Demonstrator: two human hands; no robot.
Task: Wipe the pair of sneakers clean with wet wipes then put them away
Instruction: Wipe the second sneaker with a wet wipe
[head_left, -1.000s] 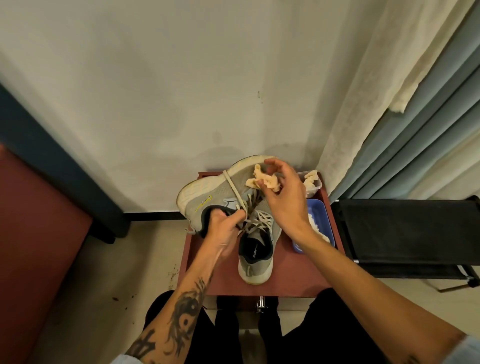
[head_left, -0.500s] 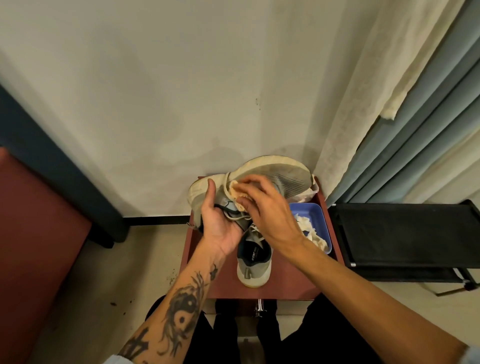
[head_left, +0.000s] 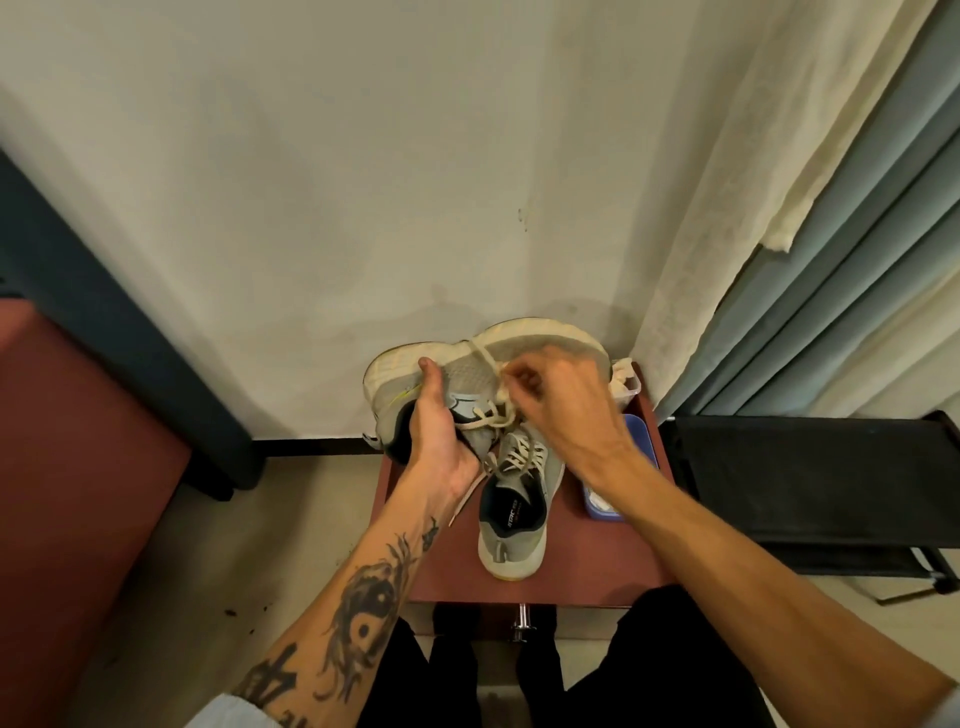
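Note:
My left hand (head_left: 439, 441) grips a grey sneaker (head_left: 545, 340) with a white sole, held on its side above the back of the small red-brown table (head_left: 597, 577), sole toward the wall. My right hand (head_left: 566, 410) presses bunched fingers on that sneaker's upper beside the laces. The tan wipe it held a moment ago is almost wholly hidden under the fingers. The second grey sneaker (head_left: 511, 540) stands on the table, heel toward me, just below both hands.
A blue tray (head_left: 636, 436) with used wipes lies at the table's right edge, and a clear tub (head_left: 626, 382) sits behind it. A black folding stool (head_left: 805, 483) stands to the right under curtains (head_left: 831, 260). Red-brown furniture (head_left: 67, 467) fills the left.
The held sneaker has turned, its toe swinging right. My right hand came down from above the toe and now rubs by the laces. My left hand shifted its grip to the heel opening.

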